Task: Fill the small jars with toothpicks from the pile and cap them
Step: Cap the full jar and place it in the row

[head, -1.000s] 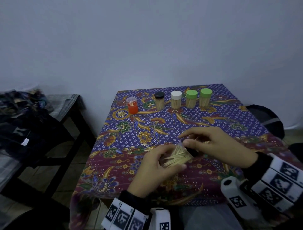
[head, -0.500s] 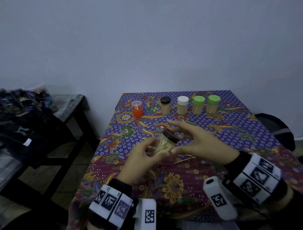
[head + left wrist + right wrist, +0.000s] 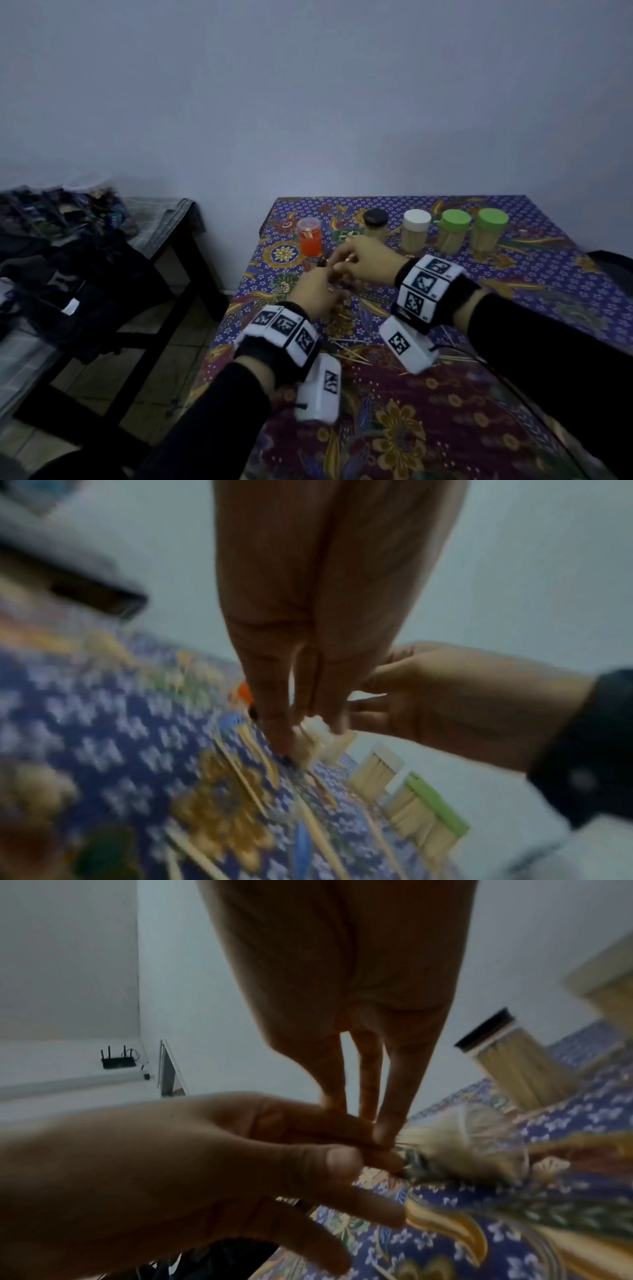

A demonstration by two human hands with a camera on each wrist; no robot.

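Holding a toothpick jar between both hands

Nearest you, loose toothpicks (image 3: 349, 349) litter the batik tablecloth (image 3: 411, 428). Your left hand (image 3: 313, 294) and right hand (image 3: 364, 262) meet above it, fingers pinched around a clear jar (image 3: 455, 1148) of toothpicks. Beyond stand an orange jar (image 3: 310, 236) and four capped, filled jars (image 3: 433, 233).

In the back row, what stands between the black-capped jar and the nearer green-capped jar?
One white-capped jar, full of toothpicks, between the black-capped jar and the green-capped jar; head view.

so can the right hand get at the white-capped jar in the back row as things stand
Probably yes, once freed: the right hand is busy at a jar with the left hand, but the white-capped jar stands just beyond it, nothing between.
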